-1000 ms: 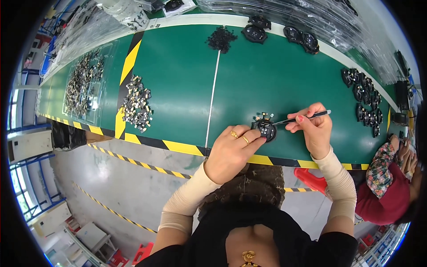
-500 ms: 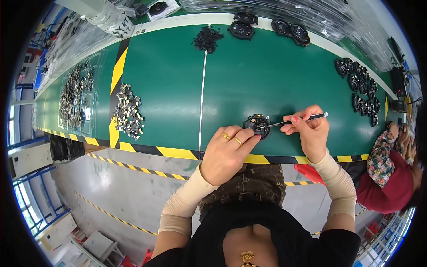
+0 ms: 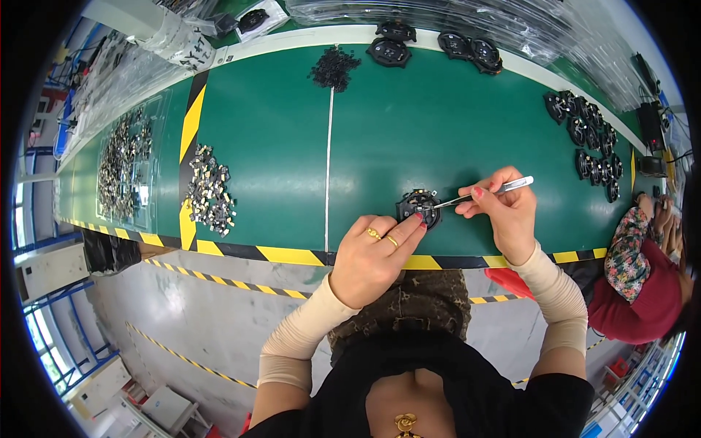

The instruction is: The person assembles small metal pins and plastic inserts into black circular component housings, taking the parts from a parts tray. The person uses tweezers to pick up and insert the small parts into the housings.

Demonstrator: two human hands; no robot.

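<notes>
A round black housing [image 3: 410, 205] with small parts inside lies on the green table near its front edge. My left hand [image 3: 374, 257], with two rings, grips the housing at its near left side, fingertips pressed on its rim and top. In my right hand [image 3: 509, 220] is a pair of tweezers [image 3: 517, 184], pinched between thumb and fingers. Their tips reach into the housing from the right, touching or nearly touching the parts inside. What the tips hold, if anything, is too small to make out.
Small metal-and-black parts [image 3: 209, 190] lie piled at left, beside a clear tray [image 3: 131, 171] of similar pieces. A heap of tiny black pieces [image 3: 334, 69] is at the back. More black housings [image 3: 391, 52] stand along the far edge and right [image 3: 584, 131]. A co-worker [image 3: 629, 306] sits at right.
The tweezers have shifted slightly left, deeper over the housing. My left index fingertip has moved a little up and inward on it. The whole view has shifted slightly.
</notes>
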